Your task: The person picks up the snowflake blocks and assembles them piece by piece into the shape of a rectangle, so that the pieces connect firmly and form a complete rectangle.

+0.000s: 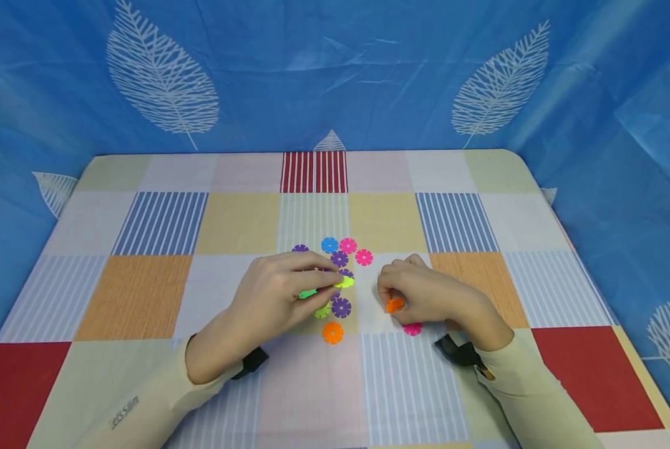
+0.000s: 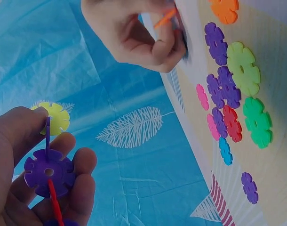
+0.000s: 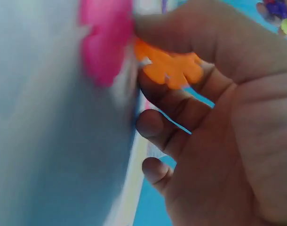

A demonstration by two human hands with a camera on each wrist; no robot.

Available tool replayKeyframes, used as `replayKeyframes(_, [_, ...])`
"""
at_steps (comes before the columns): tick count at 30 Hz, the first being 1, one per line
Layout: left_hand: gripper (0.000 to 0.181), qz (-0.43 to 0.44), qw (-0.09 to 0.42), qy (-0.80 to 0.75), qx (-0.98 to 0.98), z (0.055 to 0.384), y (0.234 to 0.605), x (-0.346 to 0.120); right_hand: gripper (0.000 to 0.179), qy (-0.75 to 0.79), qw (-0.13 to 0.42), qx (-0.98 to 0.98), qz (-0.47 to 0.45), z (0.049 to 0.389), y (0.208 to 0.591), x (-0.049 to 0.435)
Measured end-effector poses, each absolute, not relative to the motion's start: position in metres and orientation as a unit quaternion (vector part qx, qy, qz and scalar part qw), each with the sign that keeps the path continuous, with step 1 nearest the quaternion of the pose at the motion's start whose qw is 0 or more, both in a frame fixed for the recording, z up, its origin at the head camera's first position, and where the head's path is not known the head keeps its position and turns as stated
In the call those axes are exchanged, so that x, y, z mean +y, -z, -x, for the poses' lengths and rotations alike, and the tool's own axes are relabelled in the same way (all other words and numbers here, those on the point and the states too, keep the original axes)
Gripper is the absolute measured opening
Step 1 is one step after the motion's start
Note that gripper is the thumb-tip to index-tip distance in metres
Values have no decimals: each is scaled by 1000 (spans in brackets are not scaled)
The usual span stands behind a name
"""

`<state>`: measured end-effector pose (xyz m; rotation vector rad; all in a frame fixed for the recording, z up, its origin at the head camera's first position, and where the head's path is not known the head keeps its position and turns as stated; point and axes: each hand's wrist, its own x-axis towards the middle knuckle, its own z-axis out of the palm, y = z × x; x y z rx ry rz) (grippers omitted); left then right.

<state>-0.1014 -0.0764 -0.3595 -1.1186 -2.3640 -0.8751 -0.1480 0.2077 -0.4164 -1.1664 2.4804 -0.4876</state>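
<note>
In my left hand [image 1: 287,288] I hold a chain of interlocked flower-shaped plastic discs, above the scattered pieces. The left wrist view shows a yellow disc [image 2: 58,118] at its top by the thumb, a purple disc [image 2: 49,173] below, and a red disc [image 2: 55,202] seen edge-on. My right hand [image 1: 427,293] pinches an orange disc [image 3: 168,66] between thumb and forefinger, low over the table. Just beside those fingers lies a pink disc [image 1: 412,328], blurred in the right wrist view.
Loose discs lie mid-table, several partly hidden by the left hand: an orange disc [image 1: 332,333], a purple disc [image 1: 341,307], a blue disc [image 1: 329,244] and a pink disc [image 1: 364,257]. A patchwork cloth [image 1: 312,386] covers the table; a blue leaf-print curtain [image 1: 335,68] hangs behind.
</note>
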Motion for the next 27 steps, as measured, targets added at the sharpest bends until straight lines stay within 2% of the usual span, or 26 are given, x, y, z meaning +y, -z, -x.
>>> replayKeyframes(3, [14,397,192,307,-843,102,360,-76,22,195,170,872,415,153,418,209])
replayKeyframes(8, [15,393,185,302,-848,102,361,-76,13,250,201,860,397,157,417,213])
replayKeyframes(12, [16,390,179,300,-852,102,362,-76,9,296,197,855,377,158,416,215])
replayKeyframes(21, [16,389,177,309,-850,103,365,-76,26,425,122,822,358,156,411,214])
replayKeyframes(23, [15,389,177,313,-848,104,366,-76,30,448,125,816,343,153,407,212])
replayKeyframes(27, [15,390,178,320,-845,105,367,-76,24,504,140,795,306,144,397,205])
